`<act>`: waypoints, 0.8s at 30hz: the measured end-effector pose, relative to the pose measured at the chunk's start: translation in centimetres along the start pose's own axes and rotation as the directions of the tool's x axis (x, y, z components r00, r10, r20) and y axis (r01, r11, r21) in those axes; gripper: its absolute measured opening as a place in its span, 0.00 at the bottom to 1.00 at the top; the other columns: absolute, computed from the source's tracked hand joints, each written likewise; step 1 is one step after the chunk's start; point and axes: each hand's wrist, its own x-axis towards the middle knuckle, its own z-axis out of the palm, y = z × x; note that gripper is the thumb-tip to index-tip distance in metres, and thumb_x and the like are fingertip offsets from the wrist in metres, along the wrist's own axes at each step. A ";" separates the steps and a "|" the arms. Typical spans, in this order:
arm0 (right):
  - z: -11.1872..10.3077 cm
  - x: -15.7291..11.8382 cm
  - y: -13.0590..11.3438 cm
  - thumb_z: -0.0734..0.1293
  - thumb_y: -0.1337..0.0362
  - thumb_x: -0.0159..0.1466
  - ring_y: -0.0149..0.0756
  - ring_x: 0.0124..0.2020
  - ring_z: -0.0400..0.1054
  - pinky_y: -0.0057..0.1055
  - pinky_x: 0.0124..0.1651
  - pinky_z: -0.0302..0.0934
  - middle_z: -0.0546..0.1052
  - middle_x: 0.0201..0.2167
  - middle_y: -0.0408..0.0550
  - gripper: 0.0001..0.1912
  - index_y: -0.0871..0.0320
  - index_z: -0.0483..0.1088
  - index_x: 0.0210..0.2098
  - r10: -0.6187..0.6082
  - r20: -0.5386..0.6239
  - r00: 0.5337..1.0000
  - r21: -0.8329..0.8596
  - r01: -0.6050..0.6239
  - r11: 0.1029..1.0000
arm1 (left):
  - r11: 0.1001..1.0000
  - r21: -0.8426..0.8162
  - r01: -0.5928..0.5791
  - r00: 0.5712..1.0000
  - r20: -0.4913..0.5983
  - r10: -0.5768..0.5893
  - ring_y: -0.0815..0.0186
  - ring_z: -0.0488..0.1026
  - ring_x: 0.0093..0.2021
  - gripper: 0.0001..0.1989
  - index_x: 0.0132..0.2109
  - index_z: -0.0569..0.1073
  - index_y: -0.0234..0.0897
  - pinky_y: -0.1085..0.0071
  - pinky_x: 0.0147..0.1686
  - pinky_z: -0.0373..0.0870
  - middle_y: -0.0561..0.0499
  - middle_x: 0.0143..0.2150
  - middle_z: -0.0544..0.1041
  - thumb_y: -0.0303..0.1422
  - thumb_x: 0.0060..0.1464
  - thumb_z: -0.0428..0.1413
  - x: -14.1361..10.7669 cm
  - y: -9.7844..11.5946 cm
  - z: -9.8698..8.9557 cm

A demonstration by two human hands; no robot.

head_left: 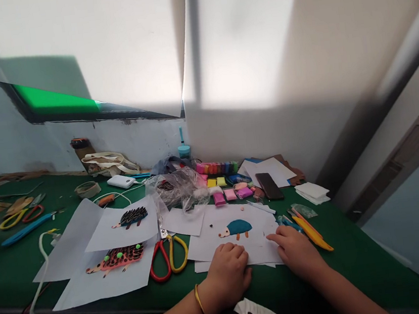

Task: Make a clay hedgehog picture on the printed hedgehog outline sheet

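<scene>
My left hand point(229, 270) rests on the lower edge of a white paper sheet point(201, 249), its fingers curled down and together; whatever lies beneath them is hidden. On this sheet is a blue clay hedgehog point(239, 227) with a pale face and orange feet. To the right of the figure, my right hand point(299, 252) touches the sheet with an outstretched index finger, close to tiny dark bits. The other right fingers are partly bent, and no held object shows. A small dark dot and a pinkish clay piece point(242, 208) lie above the hedgehog.
Left are hedgehog pictures point(133, 217) on paper and red-yellow scissors point(168, 256). Clay packs point(230, 194), a plastic bag point(173, 189) and a phone point(269, 186) lie behind. A yellow cutter point(314, 235) is beside my right hand. A white cable point(43, 269) crosses the table's left front edge.
</scene>
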 end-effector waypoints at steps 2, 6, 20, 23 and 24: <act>0.5 0.4 0.2 0.58 0.73 0.61 0.41 0.42 0.66 0.34 0.44 0.59 0.74 0.40 0.52 0.25 0.53 0.74 0.54 -0.002 0.004 1.000 -0.029 0.002 1.000 | 1.000 0.003 0.003 1.000 0.005 -0.003 0.57 0.68 0.49 0.08 0.44 0.70 0.39 0.58 0.51 0.66 0.48 0.47 0.74 0.36 0.57 0.56 0.0 0.0 0.0; 1.3 0.7 0.6 0.59 0.71 0.63 0.40 0.41 0.65 0.33 0.43 0.58 0.74 0.38 0.51 0.24 0.50 0.74 0.54 -0.009 0.029 1.000 -0.068 0.011 0.998 | 1.000 0.005 0.011 1.000 0.004 -0.011 0.57 0.67 0.49 0.08 0.44 0.70 0.39 0.59 0.51 0.65 0.48 0.47 0.74 0.36 0.57 0.56 0.0 0.0 0.0; 1.2 0.4 1.0 0.60 0.72 0.62 0.40 0.41 0.66 0.32 0.41 0.57 0.74 0.39 0.51 0.24 0.50 0.74 0.54 -0.007 0.007 1.000 -0.087 0.008 0.996 | 1.000 -0.016 0.000 1.000 0.001 0.000 0.56 0.68 0.49 0.08 0.44 0.71 0.39 0.58 0.51 0.66 0.47 0.48 0.74 0.36 0.58 0.55 0.0 -0.1 -0.1; 1.0 0.2 0.8 0.60 0.70 0.63 0.41 0.40 0.66 0.33 0.40 0.57 0.74 0.37 0.51 0.20 0.50 0.77 0.49 -0.011 0.036 0.999 -0.087 0.014 0.996 | 1.000 -0.010 0.000 1.000 0.005 0.000 0.56 0.68 0.49 0.08 0.44 0.71 0.39 0.58 0.51 0.66 0.48 0.48 0.75 0.36 0.58 0.55 0.0 -0.1 -0.1; 0.8 0.1 0.9 0.60 0.70 0.64 0.41 0.39 0.66 0.33 0.39 0.58 0.74 0.37 0.50 0.19 0.50 0.78 0.47 -0.014 0.042 0.999 -0.080 0.017 0.997 | 1.000 -0.010 0.000 1.000 0.004 0.000 0.56 0.68 0.49 0.08 0.44 0.71 0.39 0.58 0.51 0.66 0.48 0.48 0.75 0.35 0.58 0.55 0.0 0.0 -0.1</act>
